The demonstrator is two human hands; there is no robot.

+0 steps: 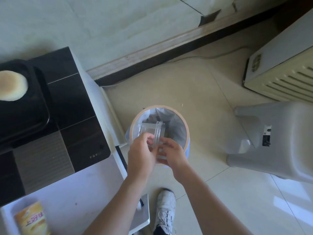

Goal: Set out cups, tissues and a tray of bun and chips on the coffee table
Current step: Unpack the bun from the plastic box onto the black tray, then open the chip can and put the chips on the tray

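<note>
While I am watching through the head camera, both hands are holding a clear plastic container point(153, 133) over the lined waste bin point(183, 123) on the floor. My left hand point(141, 156) is gripping the container's near left side with its fingers curled around the edge, and my right hand point(171, 152) is pinching the hinged lid rim from the right. The container is hanging open, and I cannot tell whether anything is inside it. Off to the left, the bun point(11, 87) is lying on the black tray point(33, 119), which is sitting on the dark tiled coffee table point(76, 102). A yellow chips packet point(32, 219) is lying on the white surface near the bottom left. A white sneaker point(165, 211) is showing below my arms, and a grey stool point(277, 138) is standing to the right.
</note>
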